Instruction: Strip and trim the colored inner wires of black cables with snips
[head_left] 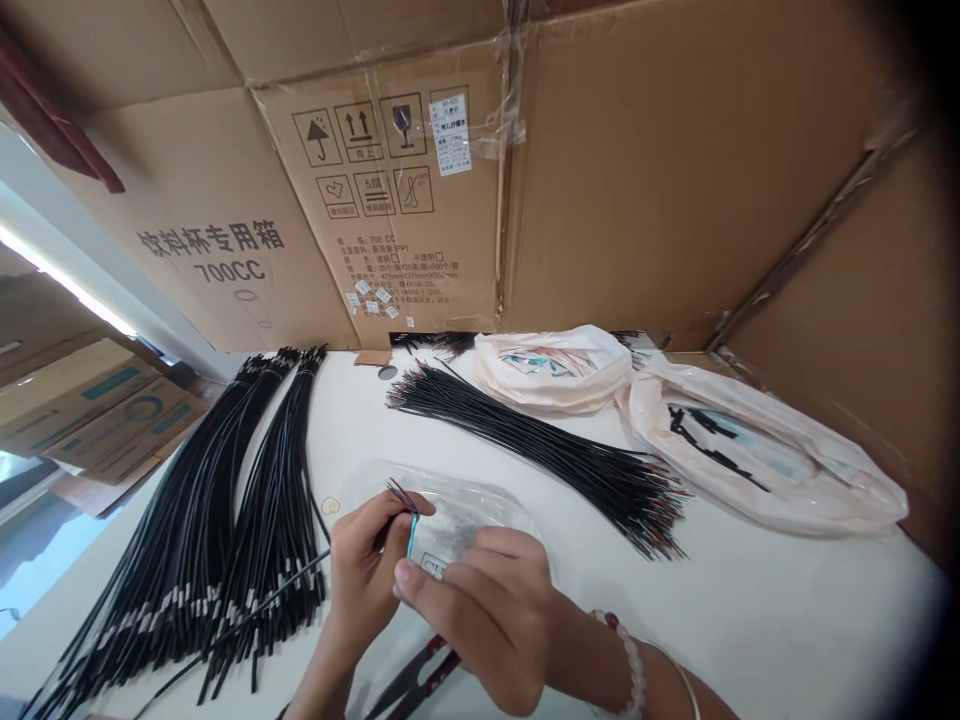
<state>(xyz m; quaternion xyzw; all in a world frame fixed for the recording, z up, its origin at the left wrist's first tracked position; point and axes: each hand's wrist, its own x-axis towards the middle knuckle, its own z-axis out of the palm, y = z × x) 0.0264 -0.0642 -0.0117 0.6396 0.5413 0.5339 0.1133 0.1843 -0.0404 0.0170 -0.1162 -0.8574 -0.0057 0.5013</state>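
My left hand [366, 555] is closed around the end of a black cable [292, 575], whose length trails off to the lower left. Thin dark wires [403, 494] stick up from between its fingers. A narrow shiny blue strip [413, 536] runs down from the left fingertips to my right hand [487, 610], whose thumb and fingers pinch its lower end. Beneath both hands lies a clear plastic bag [450, 532]. Scissors [416, 680] with dark blades and red on the handles lie under my right hand, partly hidden by it.
Bundles of black cables [217, 520] with white tags cover the left of the white table. Another black cable bundle [540, 445] with stripped ends lies behind my hands. Two pale plastic bags [551, 395] of scraps stand at the back right. Tall cardboard [637, 170] walls the rear.
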